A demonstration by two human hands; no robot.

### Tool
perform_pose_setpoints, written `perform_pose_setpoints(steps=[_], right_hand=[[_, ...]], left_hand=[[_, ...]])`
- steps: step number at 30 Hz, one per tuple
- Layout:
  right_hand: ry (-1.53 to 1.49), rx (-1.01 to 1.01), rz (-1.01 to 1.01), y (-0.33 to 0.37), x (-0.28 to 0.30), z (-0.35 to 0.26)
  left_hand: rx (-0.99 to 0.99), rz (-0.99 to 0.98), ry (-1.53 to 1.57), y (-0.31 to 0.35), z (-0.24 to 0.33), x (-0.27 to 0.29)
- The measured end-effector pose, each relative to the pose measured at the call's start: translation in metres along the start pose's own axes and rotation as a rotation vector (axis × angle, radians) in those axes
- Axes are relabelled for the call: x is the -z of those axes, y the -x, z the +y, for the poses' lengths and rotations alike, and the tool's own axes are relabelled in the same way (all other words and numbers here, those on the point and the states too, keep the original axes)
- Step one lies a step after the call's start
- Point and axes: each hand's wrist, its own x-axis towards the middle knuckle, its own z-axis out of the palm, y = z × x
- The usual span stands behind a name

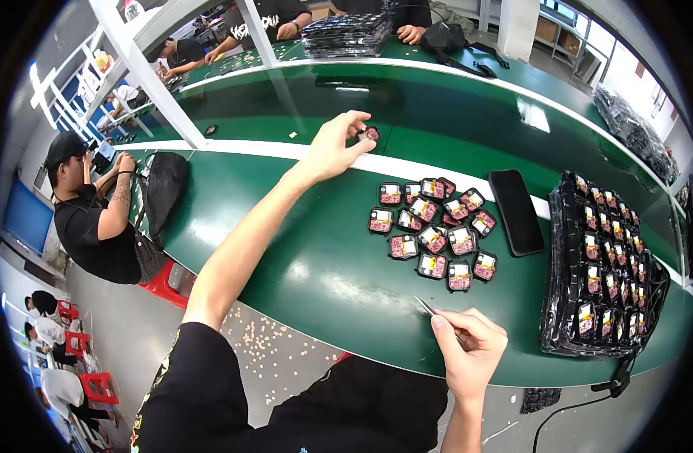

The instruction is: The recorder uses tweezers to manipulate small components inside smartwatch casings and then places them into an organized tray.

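Observation:
My left hand [337, 148] is stretched far forward, over the white rail [275, 149]. Its thumb and fingers are closed around a small black piece with a pink printed face [371, 134]. In my right hand [469, 349], low over the near edge of the green table, a pair of metal tweezers [424, 305] is gripped, tips pointing up and left. Between the hands lies a loose cluster of similar small pieces [432, 238], black-rimmed with white, yellow and pink faces, some overlapping.
Right of the cluster lies a black phone [515, 211]. A tall stack of black trays [565, 302] holding more pieces stands at the right. Beyond the rail runs a dark green belt [316, 94]. A person in black [97, 204] sits at left beside a black bag [167, 192].

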Motion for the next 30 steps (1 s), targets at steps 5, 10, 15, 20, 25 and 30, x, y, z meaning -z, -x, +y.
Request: perform_pose_setpoints(steps=[5,10,15,20,25,30], right_hand=[[0.035,0.024,-0.004,-0.005,0.001,-0.003],[0.09,0.052,-0.063,-0.011,-0.001,-0.004],[0.117,0.063,-0.059,-0.011,-0.003,-0.002],[0.123,0.071,-0.124,-0.008,-0.002,0.002],[0.205,0.092,-0.237,-0.009,-0.005,0.003],[0.282,0.108,-0.273,-0.016,-0.014,0.005]], left_hand=[[-0.163,-0.282,0.018,0.14,0.109,0.032],[-0.068,-0.424,0.106,0.193,0.125,0.026],[-0.105,-0.377,0.035,0.193,0.111,0.026],[-0.065,-0.449,0.121,0.197,0.12,0.017],[-0.163,-0.494,0.11,0.19,0.126,0.007],[-0.149,-0.49,0.104,0.189,0.124,0.005]])
